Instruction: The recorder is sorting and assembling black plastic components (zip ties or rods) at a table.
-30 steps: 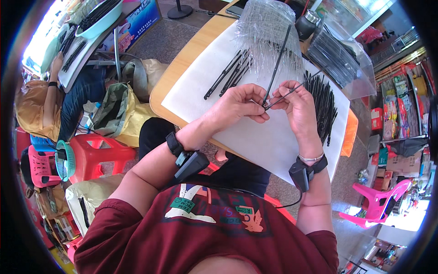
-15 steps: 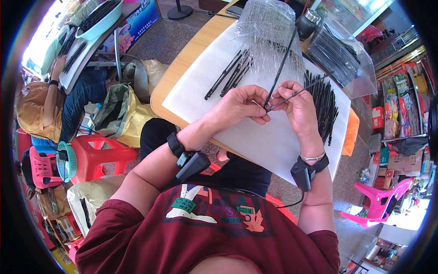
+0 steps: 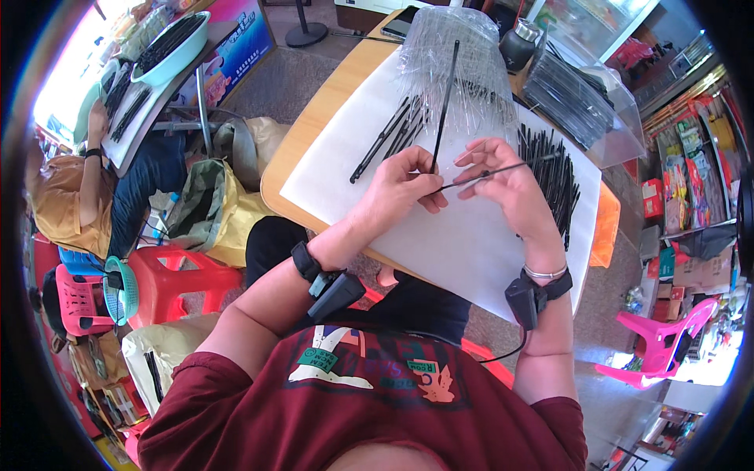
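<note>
Black and thin, that plastic stick (image 3: 445, 102) stands nearly upright in your left hand (image 3: 400, 188), pinched at its lower end, its top over the heap of clear sleeves (image 3: 463, 74) in the upper middle. Your right hand (image 3: 506, 184) closes its grip on a second slim dark rod (image 3: 503, 169), lying crosswise and pointing right. It looks like you're joining or sorting the pair above the white sheet (image 3: 440, 243) on the round wooden desk (image 3: 302, 149). More black sticks (image 3: 554, 169) lie at centre right. Next, I'd say, line up the tips carefully.

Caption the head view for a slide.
Left hand and right hand hold thin black sticks above white sheet.
</note>
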Demonstrator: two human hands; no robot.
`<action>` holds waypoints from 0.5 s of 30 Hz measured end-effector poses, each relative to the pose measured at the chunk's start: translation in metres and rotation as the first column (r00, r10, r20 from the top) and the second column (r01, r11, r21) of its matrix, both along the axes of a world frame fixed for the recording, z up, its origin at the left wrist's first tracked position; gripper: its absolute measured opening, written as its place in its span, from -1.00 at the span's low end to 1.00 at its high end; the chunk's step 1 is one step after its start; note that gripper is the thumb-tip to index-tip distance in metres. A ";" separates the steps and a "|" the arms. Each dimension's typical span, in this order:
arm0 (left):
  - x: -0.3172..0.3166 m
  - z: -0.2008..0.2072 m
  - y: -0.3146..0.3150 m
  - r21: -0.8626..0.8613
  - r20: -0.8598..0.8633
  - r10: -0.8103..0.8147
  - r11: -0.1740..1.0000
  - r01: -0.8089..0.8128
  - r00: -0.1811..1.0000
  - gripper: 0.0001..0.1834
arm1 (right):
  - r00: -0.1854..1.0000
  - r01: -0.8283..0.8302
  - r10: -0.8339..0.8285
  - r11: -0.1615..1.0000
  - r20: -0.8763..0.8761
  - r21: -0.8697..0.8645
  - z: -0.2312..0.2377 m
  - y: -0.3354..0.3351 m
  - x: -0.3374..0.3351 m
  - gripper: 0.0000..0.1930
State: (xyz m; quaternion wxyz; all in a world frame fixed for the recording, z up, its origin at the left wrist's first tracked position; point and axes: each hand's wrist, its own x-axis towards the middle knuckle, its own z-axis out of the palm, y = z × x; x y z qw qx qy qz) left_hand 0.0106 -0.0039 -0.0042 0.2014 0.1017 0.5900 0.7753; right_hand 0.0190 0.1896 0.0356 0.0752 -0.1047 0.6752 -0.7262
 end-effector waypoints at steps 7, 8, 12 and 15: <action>0.002 0.002 0.001 -0.099 -0.118 -0.026 0.995 0.015 0.993 -0.90 | 0.989 -0.094 0.095 0.995 0.118 -0.012 0.001 0.006 0.002 -0.83; 0.002 0.001 0.002 -0.100 -0.117 -0.029 0.995 0.017 0.993 -0.90 | 0.980 -0.118 0.117 0.993 0.161 -0.008 0.000 0.005 0.002 -0.85; 0.003 -0.002 0.002 -0.065 -0.138 -0.013 0.998 0.004 0.990 -0.89 | 0.988 -0.076 0.078 0.997 0.137 -0.015 0.000 0.000 0.003 -0.88; 0.002 -0.005 0.003 -0.027 -0.162 0.003 1.000 -0.007 0.987 -0.87 | 0.991 -0.065 0.066 0.998 0.119 -0.007 -0.001 0.001 0.002 -0.88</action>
